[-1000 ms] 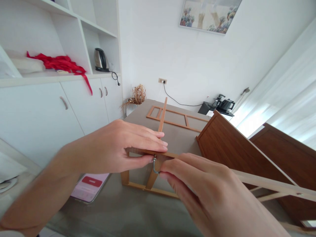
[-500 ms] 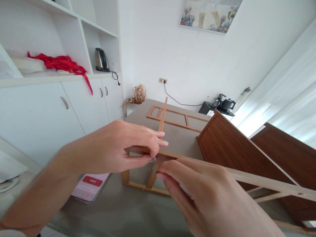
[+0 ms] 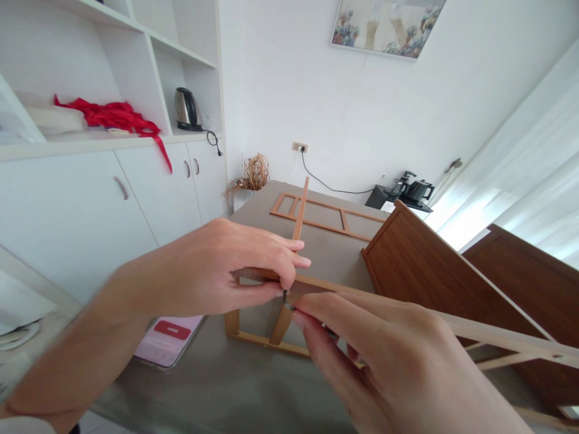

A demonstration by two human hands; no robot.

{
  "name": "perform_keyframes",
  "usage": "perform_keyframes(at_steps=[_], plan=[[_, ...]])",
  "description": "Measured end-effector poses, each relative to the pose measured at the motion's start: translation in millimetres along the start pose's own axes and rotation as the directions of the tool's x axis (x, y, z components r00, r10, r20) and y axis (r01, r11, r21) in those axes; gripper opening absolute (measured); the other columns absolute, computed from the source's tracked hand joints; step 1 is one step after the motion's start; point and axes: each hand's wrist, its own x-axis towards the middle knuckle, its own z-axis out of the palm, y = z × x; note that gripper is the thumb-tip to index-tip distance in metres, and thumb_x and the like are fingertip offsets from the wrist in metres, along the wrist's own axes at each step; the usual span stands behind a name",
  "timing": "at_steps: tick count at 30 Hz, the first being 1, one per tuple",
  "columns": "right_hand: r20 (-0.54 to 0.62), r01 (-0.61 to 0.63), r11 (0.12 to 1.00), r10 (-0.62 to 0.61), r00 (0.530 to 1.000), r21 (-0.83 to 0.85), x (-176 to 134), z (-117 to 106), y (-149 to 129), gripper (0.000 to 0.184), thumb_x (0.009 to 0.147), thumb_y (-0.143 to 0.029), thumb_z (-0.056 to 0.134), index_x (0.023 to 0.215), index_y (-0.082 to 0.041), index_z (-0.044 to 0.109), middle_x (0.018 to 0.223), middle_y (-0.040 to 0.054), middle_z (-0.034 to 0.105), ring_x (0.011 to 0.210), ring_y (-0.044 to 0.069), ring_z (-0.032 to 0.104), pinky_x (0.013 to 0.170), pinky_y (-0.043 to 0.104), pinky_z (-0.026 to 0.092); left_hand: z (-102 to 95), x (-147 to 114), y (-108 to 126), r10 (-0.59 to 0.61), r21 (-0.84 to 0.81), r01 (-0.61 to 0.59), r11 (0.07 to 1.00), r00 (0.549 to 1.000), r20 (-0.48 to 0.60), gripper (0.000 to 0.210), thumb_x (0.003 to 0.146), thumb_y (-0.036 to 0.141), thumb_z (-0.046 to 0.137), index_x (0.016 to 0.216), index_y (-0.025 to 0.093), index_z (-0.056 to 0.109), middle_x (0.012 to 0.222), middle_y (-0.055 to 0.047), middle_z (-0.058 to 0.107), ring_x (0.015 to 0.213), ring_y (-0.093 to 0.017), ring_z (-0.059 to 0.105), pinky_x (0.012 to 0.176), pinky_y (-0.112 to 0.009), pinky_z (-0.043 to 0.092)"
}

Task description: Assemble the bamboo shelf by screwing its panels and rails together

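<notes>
In the head view, the left hand (image 3: 235,262) reaches in over the grey table (image 3: 217,392), its thumb and bent forefinger nearly closed together at the upper end of a small bent metal key (image 3: 288,304), while its other fingers stretch out, a little spread, above the top rail of a wooden frame (image 3: 281,328). Whether the thumb and forefinger grip the key or only steady it, I cannot tell. The right hand (image 3: 384,349) has the key's other end pinched between thumb and forefinger, with the remaining fingers folded in and partly hidden. The frame stands on the table toward the near edge, its lower rail on the tabletop and its upper rail running behind the right hand toward the table's right side. A phone (image 3: 169,340) with a lit screen lies beside the frame, close to the table's left edge. Beyond the left fingertips a narrow wooden strip (image 3: 302,211) points toward the far edge, and near that edge a flat wooden frame with crossbars (image 3: 344,222) lies down. On the right, two brown panels (image 3: 438,277) slope up. Dried plants (image 3: 256,173) stand just past the far left corner.
</notes>
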Motion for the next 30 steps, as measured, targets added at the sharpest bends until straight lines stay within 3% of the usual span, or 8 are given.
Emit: perform_keyframes(at_steps=[12,19,30], plan=[[-0.029,0.031,0.998,-0.032,0.999,-0.063,-1.0,-0.4,2.1,0.023,0.098,-0.021,0.051,0.082,-0.02,0.067,0.067,0.0003,0.062,0.06,0.009,0.059,0.055,0.016,0.044,-0.3,0.4,1.4,-0.008,-0.006,0.008,1.0,1.0,0.004,0.012,0.088,0.014,0.065,0.094,0.024,0.064,0.124,0.0,0.071,0.127,-0.022,0.06,0.105,-0.028,0.052],[0.047,0.007,0.999,-0.005,0.999,-0.054,3.1,-10.2,-3.7,0.025,0.098,-0.021,0.051,0.079,-0.02,0.068,0.066,0.0004,0.061,0.06,0.009,0.059,0.055,0.016,0.043,-0.1,0.8,0.8,-0.005,-0.019,0.005,1.0,1.0,-0.002,0.014,0.087,0.014,0.065,0.095,0.025,0.064,0.123,0.0,0.072,0.128,-0.021,0.059,0.106,-0.028,0.051],[0.093,-0.006,1.0,0.007,0.996,-0.014,3.8,-7.8,-2.1,0.026,0.097,-0.02,0.049,0.079,-0.021,0.067,0.063,-0.0002,0.059,0.055,0.009,0.056,0.053,0.017,0.041,-0.5,1.2,2.2,0.003,-0.026,-0.003,1.0,1.0,-0.008,0.016,0.086,0.012,0.065,0.095,0.026,0.063,0.122,0.0,0.072,0.126,-0.021,0.061,0.106,-0.029,0.052]])
